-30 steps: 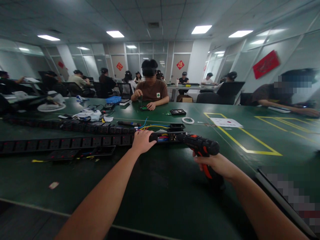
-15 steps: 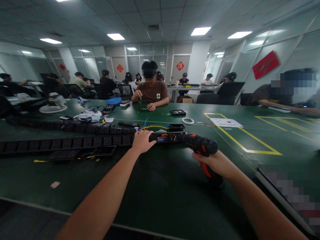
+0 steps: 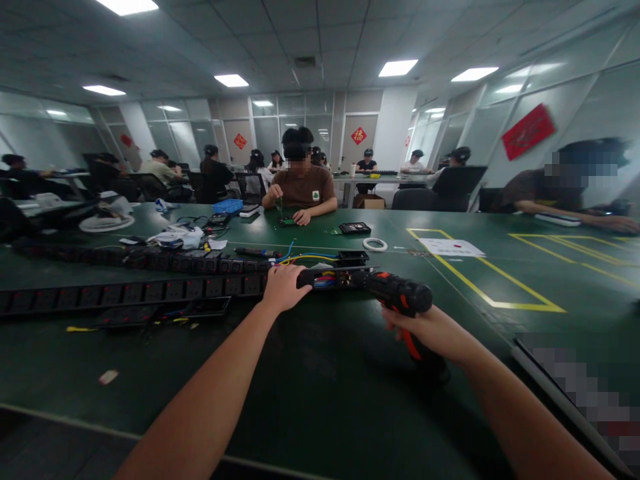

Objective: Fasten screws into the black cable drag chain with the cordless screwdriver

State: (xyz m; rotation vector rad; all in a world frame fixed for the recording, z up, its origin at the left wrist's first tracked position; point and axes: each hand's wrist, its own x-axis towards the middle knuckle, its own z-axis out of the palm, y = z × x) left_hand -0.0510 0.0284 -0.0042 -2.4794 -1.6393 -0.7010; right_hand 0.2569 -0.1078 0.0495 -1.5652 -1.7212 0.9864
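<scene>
My left hand (image 3: 284, 288) is closed over a long black power strip (image 3: 160, 291), near its right end. Just right of my thumb the strip's housing is open, and coloured wires (image 3: 325, 281) show inside. In my right hand (image 3: 435, 327) is a black and orange cordless drill (image 3: 400, 293), gripped by its handle. Its nose points left at the strip's open end; the bit's tip is too small to make out. Behind the strip, blue and yellow wires (image 3: 315, 256) run to a black socket module (image 3: 353, 257).
A second black strip (image 3: 75, 251) lies behind the first. Nearer me are loose black panels (image 3: 207, 307). A white ring (image 3: 375, 245), a paper sheet (image 3: 450, 247) and yellow tape (image 3: 525, 308) are on the green table. Across it, a co-worker (image 3: 300, 190) handles a circuit board.
The drill and my right hand have shifted very slightly left. My left hand keeps its hold on the power strip, and the view has tilted a little.
</scene>
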